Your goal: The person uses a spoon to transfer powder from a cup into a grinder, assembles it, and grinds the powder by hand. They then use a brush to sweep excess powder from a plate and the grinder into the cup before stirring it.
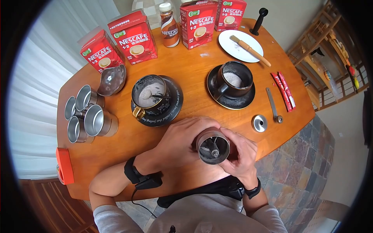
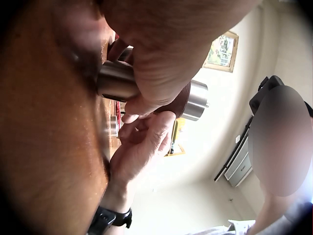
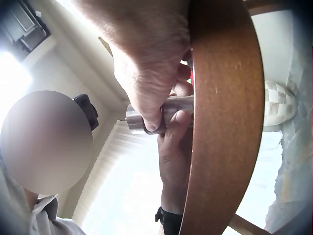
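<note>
Both hands hold a metal hand coffee grinder (image 1: pixel 213 150) with a dark grip band, upright at the table's near edge. Its top is uncovered, showing the central shaft and dark walls. My left hand (image 1: pixel 179 139) grips the body from the left; in the left wrist view its fingers wrap the grinder (image 2: pixel 197 101). Fingers and thumb of my right hand (image 1: pixel 241 153) curl round the other side, near the band in the right wrist view. To the right lie a round metal lid (image 1: pixel 259 123) and a crank handle (image 1: pixel 273 104).
Ahead stand two black cups, one with a spoon (image 1: pixel 149 95) in pale powder, one with powder (image 1: pixel 233 79). Metal cups (image 1: pixel 97 121) and a glass bowl (image 1: pixel 112 80) are left. Nescafe boxes (image 1: pixel 136 40), a bottle (image 1: pixel 169 27), a plate (image 1: pixel 248 55) with a brush (image 1: pixel 250 50), and red sachets (image 1: pixel 283 91) lie farther.
</note>
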Tool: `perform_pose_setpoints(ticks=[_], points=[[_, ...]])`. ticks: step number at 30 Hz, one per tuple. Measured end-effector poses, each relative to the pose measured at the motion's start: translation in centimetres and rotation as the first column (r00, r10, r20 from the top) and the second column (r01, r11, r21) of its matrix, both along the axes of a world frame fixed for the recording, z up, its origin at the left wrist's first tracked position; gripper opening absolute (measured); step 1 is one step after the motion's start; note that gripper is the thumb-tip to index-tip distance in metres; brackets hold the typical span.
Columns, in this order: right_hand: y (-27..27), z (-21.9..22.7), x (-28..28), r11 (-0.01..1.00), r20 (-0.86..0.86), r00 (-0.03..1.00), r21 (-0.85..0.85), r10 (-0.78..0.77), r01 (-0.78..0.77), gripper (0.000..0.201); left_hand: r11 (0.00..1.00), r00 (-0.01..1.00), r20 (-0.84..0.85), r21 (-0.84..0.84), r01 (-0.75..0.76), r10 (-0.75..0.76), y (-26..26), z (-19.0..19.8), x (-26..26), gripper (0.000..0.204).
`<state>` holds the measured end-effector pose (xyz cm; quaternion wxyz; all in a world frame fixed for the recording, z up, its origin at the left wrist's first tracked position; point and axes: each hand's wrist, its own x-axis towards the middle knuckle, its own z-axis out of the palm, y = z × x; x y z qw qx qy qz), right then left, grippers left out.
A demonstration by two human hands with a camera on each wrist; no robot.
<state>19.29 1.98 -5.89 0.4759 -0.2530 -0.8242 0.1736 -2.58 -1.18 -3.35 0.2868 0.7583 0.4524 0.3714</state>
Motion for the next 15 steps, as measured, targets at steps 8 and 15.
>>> perform_pose_setpoints(ticks=[8, 15], points=[[-0.18, 0.14, 0.05, 1.0, 0.003, 1.0, -0.023, -0.001, 0.001, 0.066, 1.0, 1.0, 0.002, -0.013, 0.012, -0.012, 0.02, -0.04, -0.1, 0.064], [-0.26, 0.3, 0.06, 0.999, 0.013, 1.0, -0.033, -0.003, 0.004, 0.069, 0.998, 0.999, 0.039, -0.055, 0.018, -0.016, 0.07, 0.11, -0.16, 0.064]])
